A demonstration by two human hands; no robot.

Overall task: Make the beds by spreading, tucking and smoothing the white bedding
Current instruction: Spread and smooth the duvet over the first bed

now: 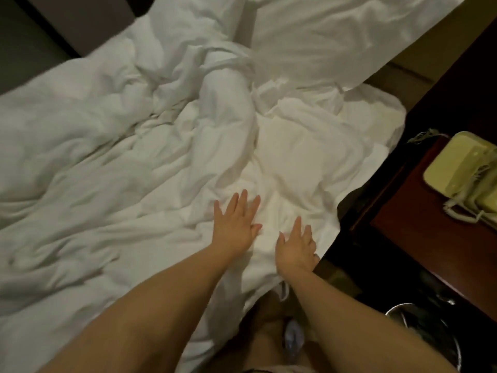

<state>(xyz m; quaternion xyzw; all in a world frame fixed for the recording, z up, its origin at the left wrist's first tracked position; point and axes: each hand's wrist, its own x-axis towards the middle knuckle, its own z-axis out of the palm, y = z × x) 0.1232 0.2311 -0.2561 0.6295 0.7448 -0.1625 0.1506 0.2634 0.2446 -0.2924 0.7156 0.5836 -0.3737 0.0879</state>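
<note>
My left hand (236, 227): released, palm down, fingers straight and spread, lying flat on the white bedding (134, 157) and holding nothing.
My right hand (295, 250): also released, palm down just beside the left, fingers fanned on the cloth; its outer side sits at the bedding's right edge, and I cannot tell whether the last fingers bend over that edge.
Between my hands: a narrow strip of smoother fabric; the hands are apart, not touching.
Bedding: spread across the bed in front of me, heavily creased, bunched into a ridge up the middle.
Pillow (336, 36): white, at the far right of the bed, beyond the ridge.
Nightstand (419, 238): dark wood, right of the bed.
Telephone (457, 168): cream, on the nightstand, its coiled cord at the front.
Bin (398, 309): round metal rim on the floor below the nightstand; inside is dark, contents unclear.
</note>
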